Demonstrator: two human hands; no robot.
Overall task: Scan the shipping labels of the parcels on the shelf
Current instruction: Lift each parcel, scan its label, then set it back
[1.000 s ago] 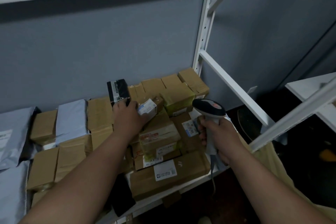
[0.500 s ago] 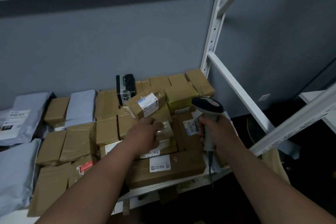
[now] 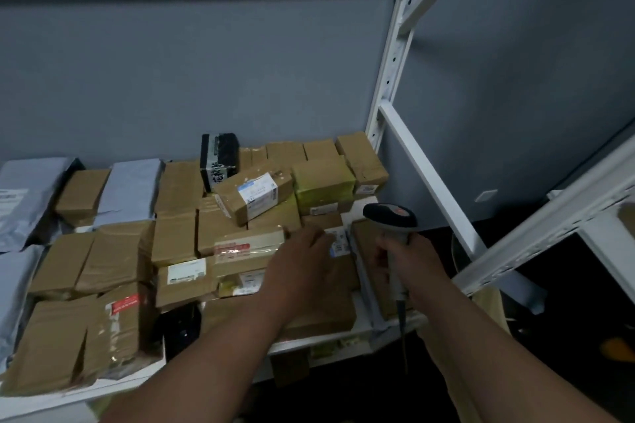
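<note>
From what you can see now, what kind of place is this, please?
Probably a parcel storage or sorting room. White metal shelving holds many taped cardboard parcels with shipping labels and grey mailer bags, and the right hand holds a barcode scanner.

Labels on the parcels (image 3: 254,197) (all blurred) cannot be read.

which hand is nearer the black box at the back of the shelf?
Left. The left hand lies over the parcels right of and in front of the black box; the right hand, gripping the scanner, is farther right.
</note>
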